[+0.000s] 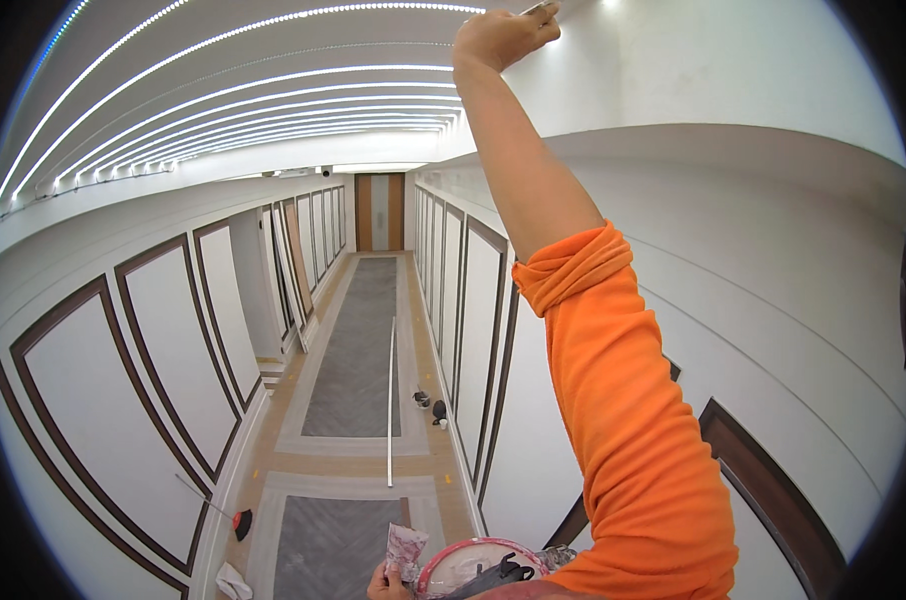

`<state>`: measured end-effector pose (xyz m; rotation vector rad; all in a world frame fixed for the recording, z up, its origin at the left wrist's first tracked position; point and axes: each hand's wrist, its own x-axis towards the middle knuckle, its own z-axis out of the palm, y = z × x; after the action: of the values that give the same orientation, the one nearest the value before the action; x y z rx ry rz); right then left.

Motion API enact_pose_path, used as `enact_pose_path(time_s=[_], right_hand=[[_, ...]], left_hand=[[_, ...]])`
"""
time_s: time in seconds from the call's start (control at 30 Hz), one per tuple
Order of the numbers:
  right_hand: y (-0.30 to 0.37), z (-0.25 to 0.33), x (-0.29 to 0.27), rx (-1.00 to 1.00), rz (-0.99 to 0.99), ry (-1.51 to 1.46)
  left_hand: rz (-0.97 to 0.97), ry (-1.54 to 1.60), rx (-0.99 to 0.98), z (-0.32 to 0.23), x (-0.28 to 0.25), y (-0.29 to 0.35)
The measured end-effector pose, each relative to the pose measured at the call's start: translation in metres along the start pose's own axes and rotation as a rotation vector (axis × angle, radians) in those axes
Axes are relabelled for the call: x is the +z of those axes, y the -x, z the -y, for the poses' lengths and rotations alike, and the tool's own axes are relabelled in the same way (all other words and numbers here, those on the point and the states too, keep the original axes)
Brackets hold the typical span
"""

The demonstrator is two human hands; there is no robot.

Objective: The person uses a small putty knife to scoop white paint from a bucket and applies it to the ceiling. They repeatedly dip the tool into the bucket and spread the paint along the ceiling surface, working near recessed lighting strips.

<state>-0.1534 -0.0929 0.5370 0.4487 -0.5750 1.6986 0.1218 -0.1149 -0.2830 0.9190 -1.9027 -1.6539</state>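
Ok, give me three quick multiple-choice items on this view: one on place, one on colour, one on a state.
1. Where is the right hand?
A. Raised high at the upper wall
B. On the floor
C. Inside the bucket

2. What colour is the rolled-up sleeve?
A. Blue
B. Orange
C. Black

3. What is the left hand doing?
A. Hanging open and free
B. Gripping the broom
C. Holding a smeared flat tool beside the red-rimmed bucket

Answers: 1 A, the arm stretches up toward the ceiling edge; 2 B, the cloth is bright orange; 3 C, its fingers close on the tool next to the bucket rim.
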Motion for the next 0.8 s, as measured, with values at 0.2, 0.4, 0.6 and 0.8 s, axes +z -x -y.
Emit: enact_pose_path(time_s=[0.2, 0.4, 0.6, 0.8], right_hand=[[-0.009, 0.010, 0.005, 0.021, -0.018, -0.003], [-0.005, 0.009, 0.005, 0.021, -0.023, 0.001], [-0.007, 0.006, 0.002, 0.038, -0.046, 0.000], [-0.009, 0.009, 0.004, 0.037, -0.042, 0.002]], left_hand=[[-0.129, -0.569, 0.362, -0.002, 0.007, 0.009], [-0.118, -0.106, -0.013, -0.031, 0.003, 0.014], [-0.135, -0.115, -0.005, -0.030, -0.002, 0.015], [-0.118, -0.096, -0.034, -0.031, -0.001, 0.016]])
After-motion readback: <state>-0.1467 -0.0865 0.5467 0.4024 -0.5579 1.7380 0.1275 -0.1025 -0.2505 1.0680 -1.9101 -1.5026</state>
